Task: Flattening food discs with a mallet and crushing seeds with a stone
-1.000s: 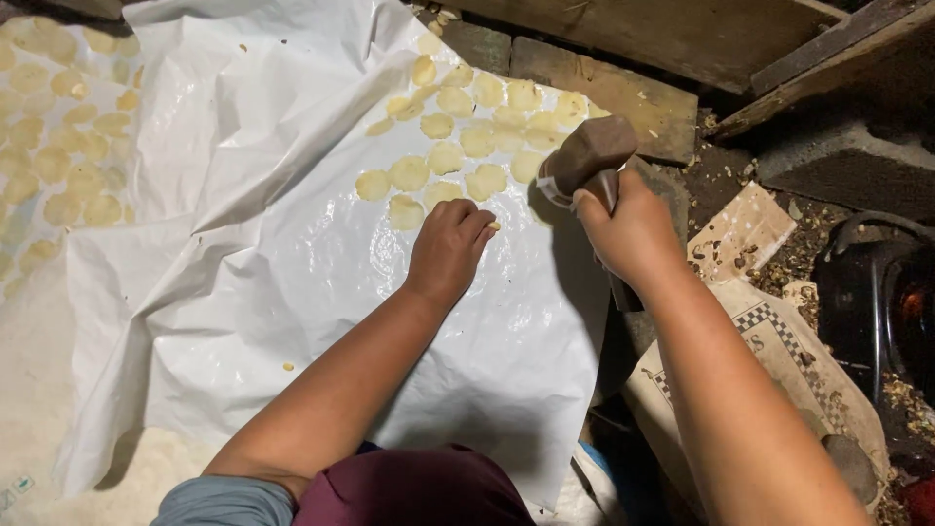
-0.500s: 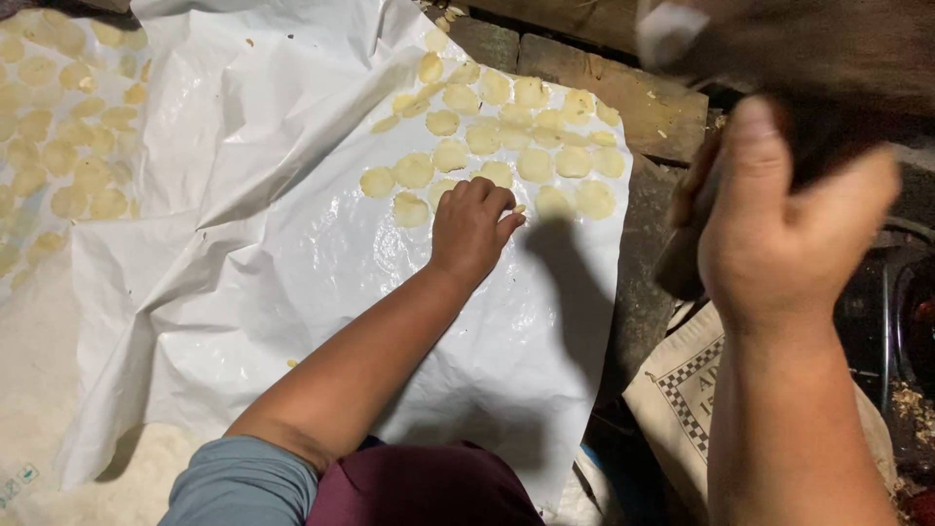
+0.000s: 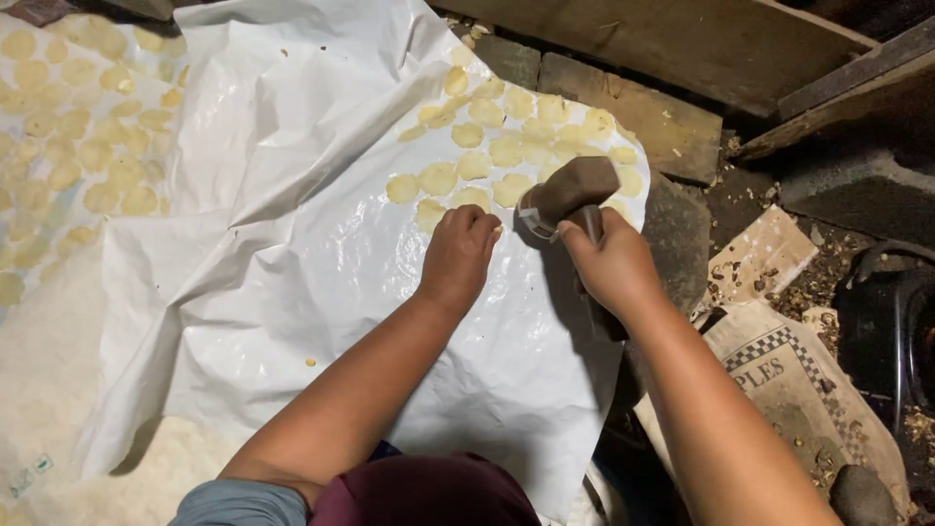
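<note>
My right hand point(image 3: 609, 263) is clamped on the wooden mallet point(image 3: 570, 190), head just right of the flattened disc point(image 3: 472, 198) my curled left hand point(image 3: 458, 255) presses.

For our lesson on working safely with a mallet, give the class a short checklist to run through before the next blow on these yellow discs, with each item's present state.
1. Mallet held firmly: the right hand is closed around the handle of the wooden mallet: ok.
2. Fingers away from the mallet head: the left hand rests on the sheet right beside it: not ok.
3. Piece in place under the fingers: hidden by the left hand: cannot tell.
4. Sheet flat at the work spot: the white plastic sheet is wrinkled but lies down there: ok.
5. Finished yellow discs lie separate, in rows: ok.
</note>
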